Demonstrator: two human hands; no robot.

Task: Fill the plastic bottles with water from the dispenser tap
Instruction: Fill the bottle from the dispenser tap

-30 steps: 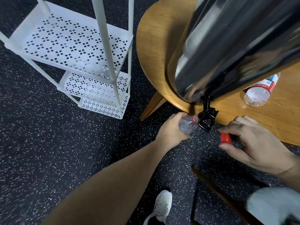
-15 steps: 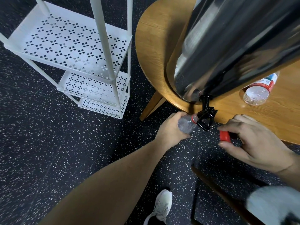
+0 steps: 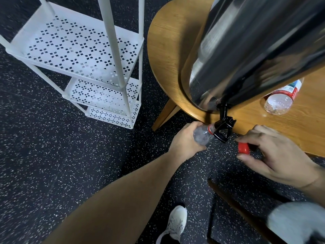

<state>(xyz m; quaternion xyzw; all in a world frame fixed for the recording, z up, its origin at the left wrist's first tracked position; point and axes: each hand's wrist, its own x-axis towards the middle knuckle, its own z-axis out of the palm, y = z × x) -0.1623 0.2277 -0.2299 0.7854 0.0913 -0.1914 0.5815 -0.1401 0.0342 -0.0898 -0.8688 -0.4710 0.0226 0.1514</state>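
A tall steel water dispenser stands on a round wooden table, and its black tap juts out past the table edge. My left hand grips a clear plastic bottle below the edge, with its red-ringed neck right under the tap spout. Just right of the tap, my right hand pinches the red bottle cap between thumb and fingers. No water stream can be made out. A second plastic bottle with a red and blue label lies on its side on the table.
A white perforated metal shelf rack stands on the dark speckled floor to the left of the table. One table leg angles down near my left hand. A white shoe is on the floor below, and a dark wooden bar runs at the lower right.
Both hands hold the same positions by the tap. The view has shifted only slightly.
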